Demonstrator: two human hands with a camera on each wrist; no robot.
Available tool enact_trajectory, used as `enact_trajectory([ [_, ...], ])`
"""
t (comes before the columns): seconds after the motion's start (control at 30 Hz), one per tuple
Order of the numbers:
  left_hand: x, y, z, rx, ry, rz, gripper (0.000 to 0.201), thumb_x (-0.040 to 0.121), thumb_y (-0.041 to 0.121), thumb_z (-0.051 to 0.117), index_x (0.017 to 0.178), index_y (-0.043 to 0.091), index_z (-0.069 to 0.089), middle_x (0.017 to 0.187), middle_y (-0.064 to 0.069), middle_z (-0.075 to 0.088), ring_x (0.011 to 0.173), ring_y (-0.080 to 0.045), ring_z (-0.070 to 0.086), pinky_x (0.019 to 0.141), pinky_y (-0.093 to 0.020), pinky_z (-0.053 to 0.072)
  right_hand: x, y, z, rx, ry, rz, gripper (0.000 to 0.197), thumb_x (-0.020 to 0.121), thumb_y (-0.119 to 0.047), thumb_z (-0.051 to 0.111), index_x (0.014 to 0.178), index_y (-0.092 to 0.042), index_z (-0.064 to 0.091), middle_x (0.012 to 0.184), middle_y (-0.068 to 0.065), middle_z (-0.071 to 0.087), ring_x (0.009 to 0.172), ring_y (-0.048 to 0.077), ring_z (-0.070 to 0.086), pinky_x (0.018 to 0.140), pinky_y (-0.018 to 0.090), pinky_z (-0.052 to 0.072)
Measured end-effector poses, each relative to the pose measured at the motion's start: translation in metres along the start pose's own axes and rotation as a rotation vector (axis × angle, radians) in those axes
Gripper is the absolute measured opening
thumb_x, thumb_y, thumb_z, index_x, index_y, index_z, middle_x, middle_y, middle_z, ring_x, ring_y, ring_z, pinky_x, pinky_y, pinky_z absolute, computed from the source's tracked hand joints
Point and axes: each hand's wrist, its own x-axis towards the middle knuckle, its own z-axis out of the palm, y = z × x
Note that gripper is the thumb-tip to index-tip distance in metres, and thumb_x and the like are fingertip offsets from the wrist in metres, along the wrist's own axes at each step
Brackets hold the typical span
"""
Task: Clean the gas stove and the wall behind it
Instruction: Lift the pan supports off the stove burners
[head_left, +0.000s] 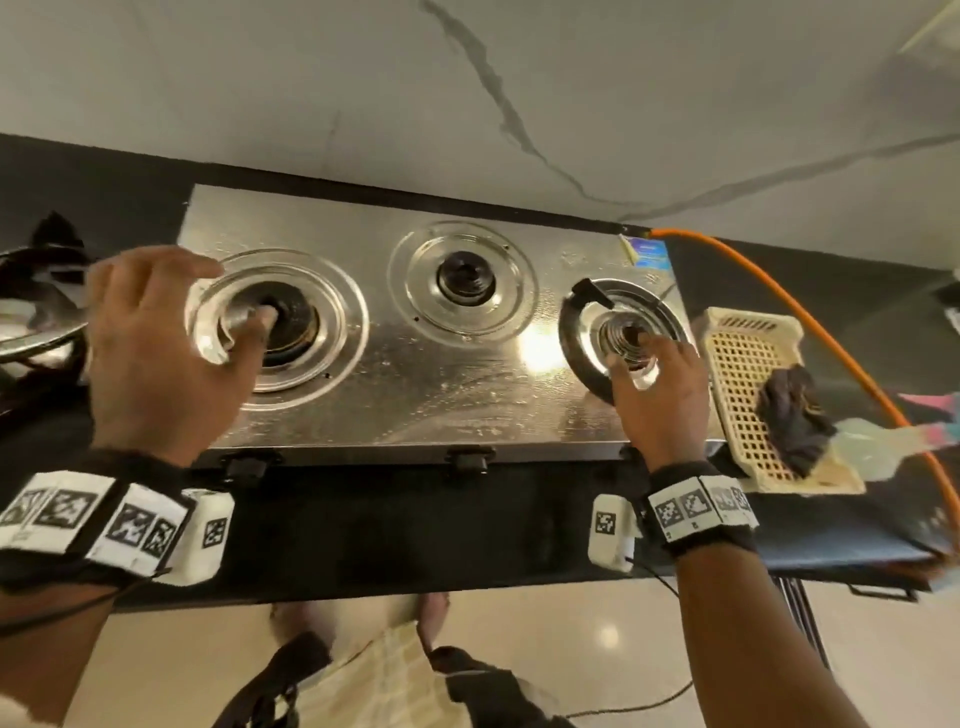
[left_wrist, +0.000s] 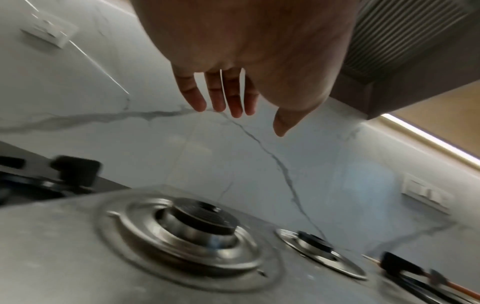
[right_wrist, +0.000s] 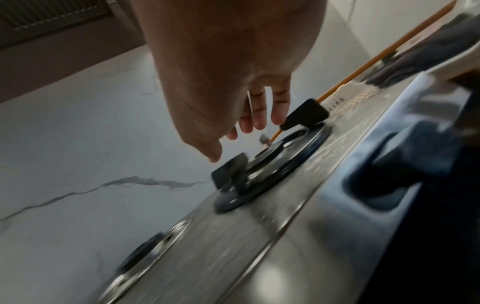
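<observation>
A steel three-burner gas stove (head_left: 457, 384) sits on a black counter against a white marble wall (head_left: 519, 78). My left hand (head_left: 156, 338) hovers with spread fingers over the bare left burner (head_left: 283, 322). In the left wrist view the left hand (left_wrist: 246, 82) is empty, its fingers straight above the burner (left_wrist: 200, 224). My right hand (head_left: 660, 395) is over the right burner (head_left: 623, 332), which carries a black pan support ring (head_left: 574, 332). In the right wrist view the right hand's fingers (right_wrist: 257, 117) hang loosely beside a prong (right_wrist: 306, 115) of the ring and hold nothing.
The middle burner (head_left: 465, 278) is bare. A cream plastic basket (head_left: 748, 364) with a dark cloth (head_left: 795, 421) on it stands right of the stove. An orange gas hose (head_left: 810, 332) curves behind the basket. Removed stove parts (head_left: 36, 312) lie at the far left.
</observation>
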Motion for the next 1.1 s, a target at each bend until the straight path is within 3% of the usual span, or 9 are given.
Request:
enact_trajectory([
  [0.07,-0.004,0.025,0.018,-0.021,-0.05,0.06,0.041,0.088,0.027,0.079,0.118,0.007,0.062,0.123,0.007,0.057,0.119,-0.001,0.036,0.1,-0.016,0.026,0.01,0.022,-0.009,-0.062,-0.043,0.076,0.05,0.096,-0.038,0.072,0.139,-0.018,0.059,0.146,0.011,0.054,0.136,0.029,0.045,0.11,0.047,0.043],
  [0.1,-0.006,0.034,0.025,-0.034,-0.08,0.066,0.041,0.087,0.026,0.08,0.117,0.005,0.062,0.123,-0.006,0.06,0.119,-0.008,0.04,0.1,-0.02,0.028,0.014,0.03,-0.011,-0.076,-0.051,0.084,0.05,0.096,-0.037,0.072,0.141,-0.017,0.059,0.145,0.012,0.054,0.136,0.03,0.044,0.109,0.047,0.042],
  [0.17,-0.011,0.053,0.041,-0.049,-0.128,0.078,0.037,0.088,0.027,0.08,0.113,0.006,0.063,0.121,-0.014,0.06,0.117,-0.025,0.046,0.098,-0.029,0.034,0.022,0.046,-0.017,-0.094,-0.051,0.081,0.047,0.098,-0.035,0.071,0.14,-0.016,0.06,0.141,0.012,0.056,0.135,0.031,0.044,0.109,0.046,0.041],
  [0.27,-0.017,0.075,0.058,-0.059,-0.148,0.161,0.034,0.09,0.033,0.073,0.109,0.006,0.064,0.115,-0.011,0.061,0.113,-0.029,0.049,0.096,-0.028,0.034,0.034,0.068,-0.021,-0.108,-0.061,0.047,0.039,0.099,-0.033,0.069,0.134,-0.016,0.066,0.132,0.01,0.064,0.129,0.031,0.051,0.107,0.046,0.043],
  [0.37,-0.022,0.088,0.07,-0.07,-0.203,0.228,0.033,0.09,0.034,0.071,0.108,0.006,0.065,0.114,-0.009,0.061,0.11,-0.031,0.052,0.095,-0.027,0.034,0.042,0.087,-0.022,-0.054,-0.116,-0.027,0.027,0.1,-0.028,0.068,0.123,-0.015,0.075,0.111,0.005,0.076,0.103,0.024,0.067,0.097,0.043,0.054],
  [0.57,-0.027,0.097,0.084,-0.066,-0.281,0.267,0.029,0.091,0.036,0.067,0.103,0.01,0.067,0.11,-0.005,0.064,0.108,-0.028,0.057,0.102,-0.02,0.03,0.05,0.101,-0.025,-0.027,-0.147,-0.157,0.017,0.101,-0.02,0.066,0.109,-0.012,0.078,0.09,0.003,0.074,0.08,0.018,0.065,0.082,0.044,0.057],
  [0.7,-0.028,0.102,0.086,-0.079,-0.286,0.274,0.029,0.09,0.036,0.067,0.101,0.009,0.068,0.109,-0.005,0.064,0.108,-0.025,0.054,0.098,-0.013,0.029,0.047,0.097,-0.032,0.0,-0.065,-0.242,0.015,0.1,-0.013,0.067,0.11,-0.008,0.077,0.093,0.007,0.075,0.082,0.019,0.063,0.081,0.037,0.053],
  [0.83,-0.024,0.108,0.09,-0.091,-0.309,0.297,0.028,0.09,0.036,0.068,0.102,0.01,0.068,0.109,-0.005,0.064,0.106,-0.023,0.053,0.092,-0.026,0.036,0.046,0.087,-0.039,0.028,-0.016,-0.303,0.012,0.099,-0.009,0.067,0.106,-0.006,0.076,0.089,0.007,0.073,0.079,0.019,0.061,0.075,0.04,0.053],
  [1.1,-0.015,0.129,0.1,-0.156,-0.42,0.293,0.025,0.092,0.036,0.071,0.107,0.017,0.065,0.113,0.003,0.061,0.101,-0.01,0.051,0.082,-0.027,0.043,0.041,0.057,-0.045,0.077,0.099,-0.364,0.015,0.103,-0.015,0.065,0.107,-0.005,0.075,0.091,0.007,0.072,0.081,0.021,0.063,0.073,0.039,0.053],
])
